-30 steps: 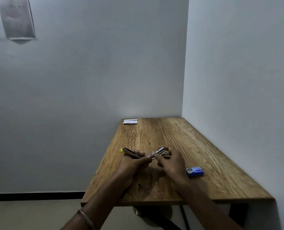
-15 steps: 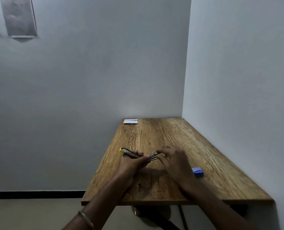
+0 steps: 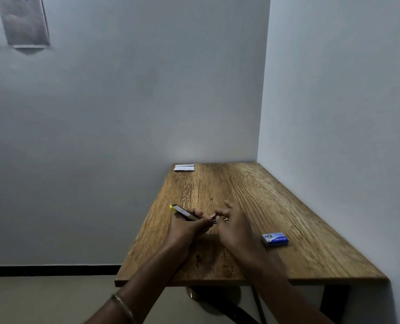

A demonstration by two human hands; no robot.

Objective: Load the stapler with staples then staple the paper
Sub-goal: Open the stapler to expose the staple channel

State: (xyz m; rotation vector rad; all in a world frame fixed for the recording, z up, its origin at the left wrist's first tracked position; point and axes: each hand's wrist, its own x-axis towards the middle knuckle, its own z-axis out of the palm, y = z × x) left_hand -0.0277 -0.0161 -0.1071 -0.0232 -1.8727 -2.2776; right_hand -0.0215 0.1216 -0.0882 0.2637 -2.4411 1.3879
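Observation:
My left hand (image 3: pixel 187 226) grips a small stapler (image 3: pixel 182 211) with a yellow end and a dark top, held above the wooden table (image 3: pixel 252 199). The stapler's metal front tip pokes out between my two hands. My right hand (image 3: pixel 235 226) is at that tip, fingers loosely spread and touching it; whether it holds staples is hidden. A blue staple box (image 3: pixel 275 239) lies on the table to the right of my right hand. A small white stack of paper (image 3: pixel 184 167) rests at the table's far left corner.
The table stands in a room corner, with walls behind it and along its right side. Its left and near edges drop to the floor. Grey sheets (image 3: pixel 23 22) hang on the back wall, upper left.
My right hand has slid off the stapler's metal part and opened its fingers, uncovering the blue box. The metal part now looks pushed further in. My left hand stays put.

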